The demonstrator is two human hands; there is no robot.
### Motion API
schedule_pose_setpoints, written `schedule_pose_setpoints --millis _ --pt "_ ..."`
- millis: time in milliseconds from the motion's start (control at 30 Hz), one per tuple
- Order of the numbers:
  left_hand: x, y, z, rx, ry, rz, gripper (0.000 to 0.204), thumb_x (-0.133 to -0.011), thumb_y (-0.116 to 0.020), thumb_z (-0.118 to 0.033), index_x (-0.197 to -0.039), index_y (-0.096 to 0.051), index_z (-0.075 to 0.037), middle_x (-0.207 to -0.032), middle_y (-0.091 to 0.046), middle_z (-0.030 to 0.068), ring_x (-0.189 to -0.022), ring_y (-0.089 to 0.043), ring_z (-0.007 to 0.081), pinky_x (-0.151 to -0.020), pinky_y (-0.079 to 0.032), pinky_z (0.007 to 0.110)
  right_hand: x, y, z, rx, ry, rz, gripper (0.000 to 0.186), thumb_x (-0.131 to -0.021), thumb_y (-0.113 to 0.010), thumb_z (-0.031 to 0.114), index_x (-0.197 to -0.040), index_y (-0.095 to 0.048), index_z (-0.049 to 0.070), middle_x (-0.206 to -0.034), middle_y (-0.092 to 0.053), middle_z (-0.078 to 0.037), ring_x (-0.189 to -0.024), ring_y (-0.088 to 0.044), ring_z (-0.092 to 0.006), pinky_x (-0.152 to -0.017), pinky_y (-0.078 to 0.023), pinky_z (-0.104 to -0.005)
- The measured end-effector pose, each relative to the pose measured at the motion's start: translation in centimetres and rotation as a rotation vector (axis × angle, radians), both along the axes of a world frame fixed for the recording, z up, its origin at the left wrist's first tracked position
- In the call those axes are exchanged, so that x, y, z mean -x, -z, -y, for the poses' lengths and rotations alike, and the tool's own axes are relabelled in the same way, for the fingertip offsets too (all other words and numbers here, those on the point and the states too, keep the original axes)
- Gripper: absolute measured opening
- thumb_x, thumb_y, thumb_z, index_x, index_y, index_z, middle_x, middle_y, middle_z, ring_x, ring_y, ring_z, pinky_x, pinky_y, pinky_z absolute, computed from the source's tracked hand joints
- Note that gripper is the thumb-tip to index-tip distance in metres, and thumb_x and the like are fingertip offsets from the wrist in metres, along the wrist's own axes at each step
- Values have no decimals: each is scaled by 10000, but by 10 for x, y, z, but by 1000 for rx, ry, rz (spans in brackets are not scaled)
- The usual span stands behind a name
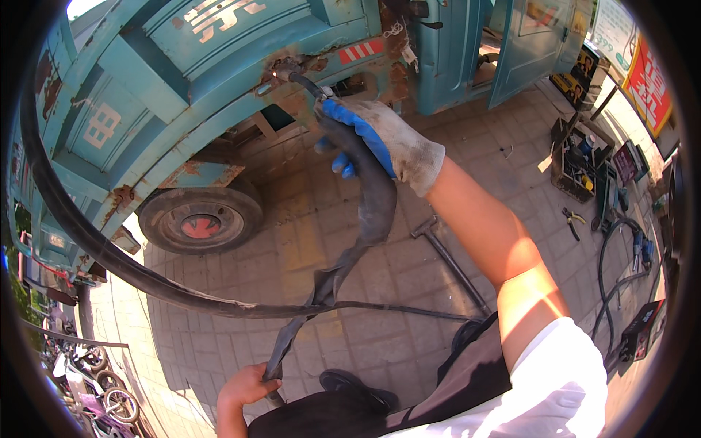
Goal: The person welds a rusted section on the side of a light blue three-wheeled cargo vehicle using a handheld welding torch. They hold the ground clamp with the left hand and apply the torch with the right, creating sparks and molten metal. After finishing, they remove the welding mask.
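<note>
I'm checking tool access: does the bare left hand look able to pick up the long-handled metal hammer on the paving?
Probably not: the bare left hand is closed on the dark grey flexible strip, and the hammer lies well to its right.

Gloved right grip [383, 135] and bare left grip [247, 385] on dark tubing [376, 208], rusty teal truck [150, 84], hammer [454, 261]

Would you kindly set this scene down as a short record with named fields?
Right hand: gloved, closed around a black sleeve
Dark tool neck: extends past the right hand to a rusty patch on the truck; small bright spot at its tip
Left hand: bare, holding a narrow dark strip
Vehicle: teal truck, cab door open
On the paving: hammer, pliers, filled toolbox
</note>
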State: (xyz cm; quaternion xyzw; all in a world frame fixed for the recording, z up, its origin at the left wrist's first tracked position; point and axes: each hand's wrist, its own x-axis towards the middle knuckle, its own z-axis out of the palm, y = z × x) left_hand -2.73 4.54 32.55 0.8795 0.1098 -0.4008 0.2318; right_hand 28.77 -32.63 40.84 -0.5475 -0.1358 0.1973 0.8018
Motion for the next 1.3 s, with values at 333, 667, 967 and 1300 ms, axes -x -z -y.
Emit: schedule_pose_setpoints --millis 333,667,967,1300 --pt "1 -2 2 -42 -15 -29 287 -871 -728 -308 -992 -668 -54 -834 -683 162 -824 -648 349 -749 -495 423 -7 7 -10 -44 19 -41 417 -1004 -627 429 -1145 -581 39 -878 -676 -120 -562 -667 -207 -465 -564 -318" --pt "-1 -1 1 -9 16 -16 289 -876 -726 -307 -1008 -665 -56 -849 -688 158 -830 -648 350 -756 -500 422 -11 6 -7 -26 3 1 387 -997 -642 421 -1130 -581 63 -869 -664 -94 -537 -659 -199 -444 -564 -318" --pt "-4 1 2 26 6 -8 287 -876 -727 -307 -993 -661 -53 -830 -681 159 -806 -647 350 -740 -497 427 -13 7 1 6 -26 61 440 -999 -638 432 -1199 -580 44 -891 -679 -116 -554 -666 -186 -471 -568 -309" --pt "-5 2 5 4 18 8 306 -872 -728 -316 -983 -657 -40 -816 -673 169 -798 -648 354 -724 -495 429 -10 3 14 57 -51 45 512 -1019 -594 466 -1316 -552 51 -954 -693 -139 -585 -690 -188 -487 -577 -301"
